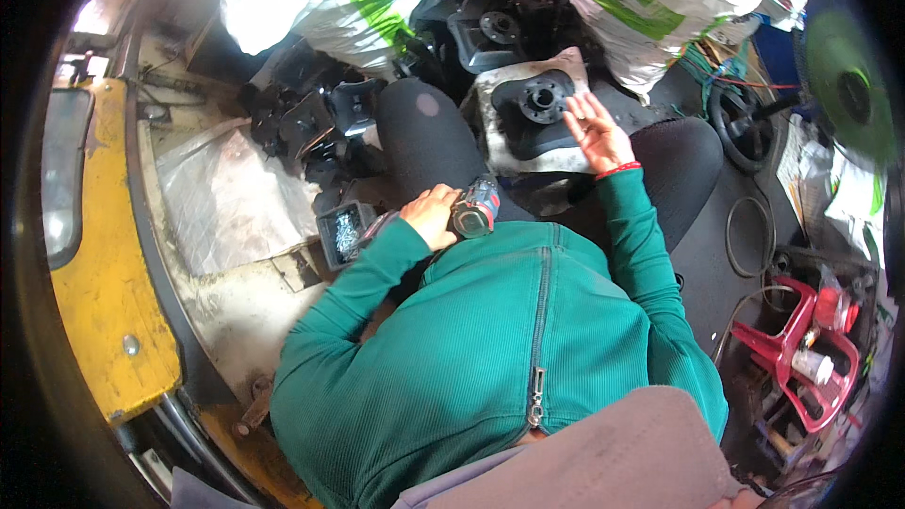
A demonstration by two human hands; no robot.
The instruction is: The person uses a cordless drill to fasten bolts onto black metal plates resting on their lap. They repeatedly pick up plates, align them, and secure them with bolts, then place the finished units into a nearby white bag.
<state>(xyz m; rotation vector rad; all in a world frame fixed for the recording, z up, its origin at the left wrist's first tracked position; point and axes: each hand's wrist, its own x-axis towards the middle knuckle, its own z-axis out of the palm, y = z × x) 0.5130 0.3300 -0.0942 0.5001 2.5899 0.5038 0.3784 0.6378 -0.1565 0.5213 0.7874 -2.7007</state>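
My left hand (pixel 432 217) is closed around a red and black cordless drill (pixel 474 211) at my lap; the grip itself is partly hidden. In front of me, between my knees, a black plastic base with a round raised hub (pixel 540 100) lies on a white cloth-like pad (pixel 512 159). Beside the hub's right side, my right hand (pixel 600 137) is open, palm up and fingers stretched, with nothing visible in it. Left of the drill sits a small dark box (pixel 329 243) of shiny screws (pixel 348 225).
Black plastic parts (pixel 311 113) are heaped at the left and far middle. White and green sacks (pixel 368 9) stand at the back on both sides. A green fan (pixel 853 90), a red plastic stool (pixel 781 328) and a yellow metal frame (pixel 108 254) flank me.
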